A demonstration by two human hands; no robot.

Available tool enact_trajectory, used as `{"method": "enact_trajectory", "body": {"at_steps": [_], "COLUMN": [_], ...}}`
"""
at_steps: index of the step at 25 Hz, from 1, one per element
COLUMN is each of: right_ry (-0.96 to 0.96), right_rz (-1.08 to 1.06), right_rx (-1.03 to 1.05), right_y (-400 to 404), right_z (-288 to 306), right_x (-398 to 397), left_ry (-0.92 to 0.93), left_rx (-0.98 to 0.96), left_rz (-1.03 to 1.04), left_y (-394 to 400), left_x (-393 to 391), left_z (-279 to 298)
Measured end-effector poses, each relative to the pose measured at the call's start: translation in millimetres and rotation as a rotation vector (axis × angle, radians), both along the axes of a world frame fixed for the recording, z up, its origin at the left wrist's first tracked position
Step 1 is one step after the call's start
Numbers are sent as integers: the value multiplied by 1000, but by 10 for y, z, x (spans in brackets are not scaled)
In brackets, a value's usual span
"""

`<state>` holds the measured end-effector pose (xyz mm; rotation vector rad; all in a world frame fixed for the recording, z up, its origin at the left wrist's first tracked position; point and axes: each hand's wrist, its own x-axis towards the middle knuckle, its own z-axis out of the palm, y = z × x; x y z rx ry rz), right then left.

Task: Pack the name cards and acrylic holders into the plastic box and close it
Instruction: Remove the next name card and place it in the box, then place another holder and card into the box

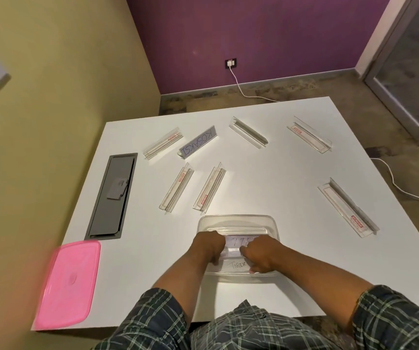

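Note:
A clear plastic box [236, 221] sits open at the near middle of the white table [291, 173]. Both hands are inside it. My left hand [209, 246] and my right hand [260, 253] press on white name cards [238, 242] lying in the box; one card reads TIGER [237, 265]. Whether the fingers grip a card is hidden. Several acrylic holders lie scattered farther back, among them one [209, 190] just beyond the box, one at the right [348, 208], and one holding a card marked KOSAKSI [198, 142]. The pink lid [68, 284] lies at the table's near left corner.
A grey recessed cable hatch [112, 195] is set into the table at the left. A yellow wall runs close along the left side. A white cable [405, 193] trails over the floor to the right of the table.

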<state>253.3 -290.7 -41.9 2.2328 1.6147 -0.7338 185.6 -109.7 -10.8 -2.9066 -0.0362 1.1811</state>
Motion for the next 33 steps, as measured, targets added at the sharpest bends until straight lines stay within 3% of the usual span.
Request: {"method": "enact_trajectory", "body": {"at_steps": [14,17,21,24,26,29,33], "right_ry": [84,-4,-50,-152,-143,-13,119], "right_rz": [62,163,163,-37,-252,-569,-747], "right_rx": [-150,-33,345,691,759,586,302], "right_y": [101,76,72,167,295,525,770], "right_z": [124,179,333,469,565,612,489], "right_x": [3,59,281,554,745,1047,1330], "left_ry": [-97,-151,-400,-629,-677,-668,-566], "left_rx": [15,-55,-204,-315,-328,-355,-404], "left_rz": [-38,-43,310,648,778,867,946], "left_y": [21,35,150,311,451,639,760], "left_x": [-55,-20,47,156,224,278,268], "left_z": [-56,-1,155,281,328,285,113]}}
